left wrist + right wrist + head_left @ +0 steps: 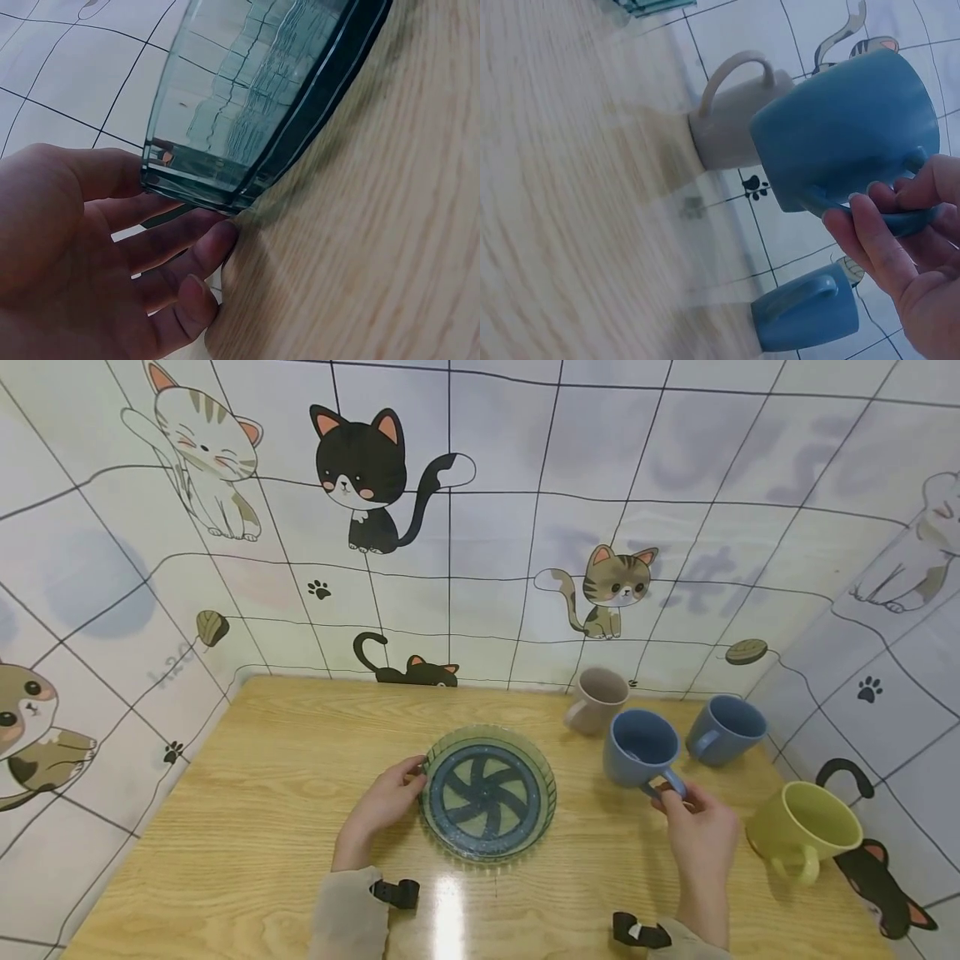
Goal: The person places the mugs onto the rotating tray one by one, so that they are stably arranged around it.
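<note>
My right hand (pixel 701 831) pinches the handle of a blue mug (pixel 637 747) between thumb and fingers. In the right wrist view this mug (pixel 847 127) is raised off the tabletop. My left hand (pixel 388 797) is at the left rim of a round, clear greenish glass dish (pixel 486 795) with a dark blue pinwheel pattern. In the left wrist view the thumb and fingers of the hand (pixel 97 240) grip the edge of the glass dish (pixel 247 97). Whether its base touches the table cannot be told.
Behind the held mug stands a greyish-pink mug (pixel 597 700). A second blue mug (pixel 726 729) is to its right, and a larger yellow mug (pixel 806 827) stands beyond my right hand. The wooden table (pixel 285 752) meets cat-printed cloth walls (pixel 495 527) at the back and sides.
</note>
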Available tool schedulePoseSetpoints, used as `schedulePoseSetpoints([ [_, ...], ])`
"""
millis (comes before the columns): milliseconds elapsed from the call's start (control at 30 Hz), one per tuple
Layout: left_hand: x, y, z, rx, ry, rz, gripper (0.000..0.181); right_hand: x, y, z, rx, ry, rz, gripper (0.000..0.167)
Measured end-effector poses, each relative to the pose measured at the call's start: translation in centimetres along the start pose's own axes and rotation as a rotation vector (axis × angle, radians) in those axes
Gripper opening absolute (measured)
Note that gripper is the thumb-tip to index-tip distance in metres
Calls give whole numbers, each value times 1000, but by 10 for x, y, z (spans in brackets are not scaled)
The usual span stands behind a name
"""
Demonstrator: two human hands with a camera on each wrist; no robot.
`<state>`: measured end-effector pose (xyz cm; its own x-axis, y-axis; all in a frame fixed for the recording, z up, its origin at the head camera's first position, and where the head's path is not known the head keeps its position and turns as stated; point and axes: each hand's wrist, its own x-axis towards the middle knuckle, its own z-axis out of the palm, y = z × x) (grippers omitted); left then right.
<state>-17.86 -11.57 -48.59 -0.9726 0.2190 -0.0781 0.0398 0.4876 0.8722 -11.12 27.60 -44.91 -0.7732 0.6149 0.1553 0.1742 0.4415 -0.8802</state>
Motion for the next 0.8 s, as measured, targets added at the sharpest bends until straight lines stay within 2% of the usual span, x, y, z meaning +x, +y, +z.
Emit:
schedulePoseSetpoints([
  [300,1,-3,0,-7,0,-15,42,-9,-17,10,104,-90,-50,15],
  [500,3,-5,1,-21,-7,-17,42,-12,-24,11,109,-171,-67,14],
  [800,3,-6,1,-18,1,-6,42,-18,-31,19,145,-253,-89,14],
])
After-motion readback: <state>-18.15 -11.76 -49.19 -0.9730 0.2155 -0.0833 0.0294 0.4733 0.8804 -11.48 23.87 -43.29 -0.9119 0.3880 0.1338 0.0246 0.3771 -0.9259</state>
